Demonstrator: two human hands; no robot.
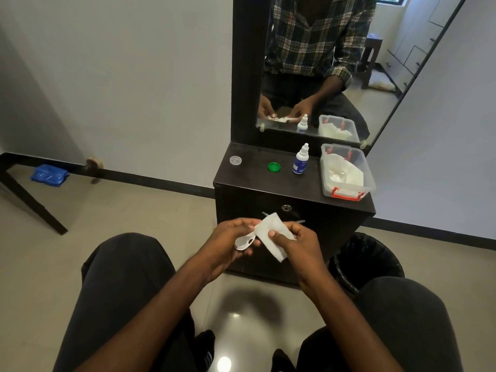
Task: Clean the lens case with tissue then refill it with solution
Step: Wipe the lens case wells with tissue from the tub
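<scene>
— So, what is in your hands?

— My left hand [228,241] has its grip curled round the lens case [243,242]. It is white, and one round well faces up at me from between my fingers. My right hand [294,238] pinches a white tissue [271,236] between thumb and fingers; the sheet hangs folded, its near corner pointing down, and its left edge lies against the case.

— Where are you holding them?

— In front of my knees, above the floor, just short of the dark cabinet [290,216] with the mirror [335,63]. Neither hand rests on anything.

— And the solution?

— The bottle [300,161] stands upright on the worktop, white with a blue label, its cap on. Just left of it lies a green cap [274,166], open side up. Well to the left, near the far corner, lies a clear cap [235,160].

— Anything else up there?

— A clear plastic box [346,171] with red clasps sits at the right end, touching nothing else, with white tissues inside.

— And round about you?

— A black bin [367,261] stands on the floor beside my right knee, against the cabinet. Off to the left, a blue bag [48,175] lies by the wall. The mirror shows my two hands together and a checked shirt [316,36] above them.
</scene>
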